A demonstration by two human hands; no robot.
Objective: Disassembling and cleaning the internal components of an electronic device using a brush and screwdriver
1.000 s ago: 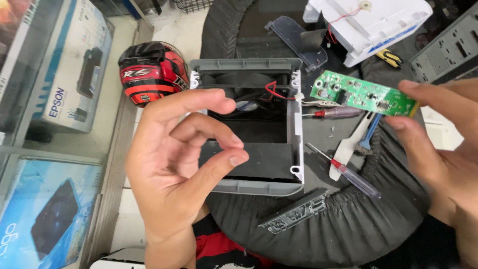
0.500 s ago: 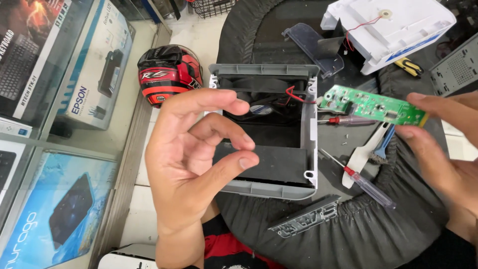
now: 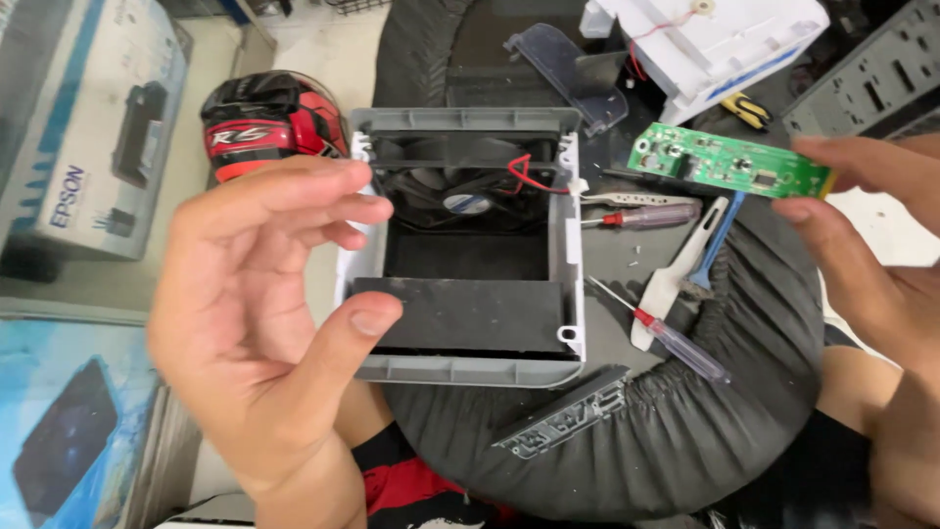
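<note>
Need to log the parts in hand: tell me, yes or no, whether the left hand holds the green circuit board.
No: the right hand pinches the green circuit board, while the left hand is open and empty.

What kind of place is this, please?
Probably a small electronics repair shop. A green circuit board is in the right hand, screwdrivers lie beside an opened grey casing with a fan, and boxed printers stand nearby.
</note>
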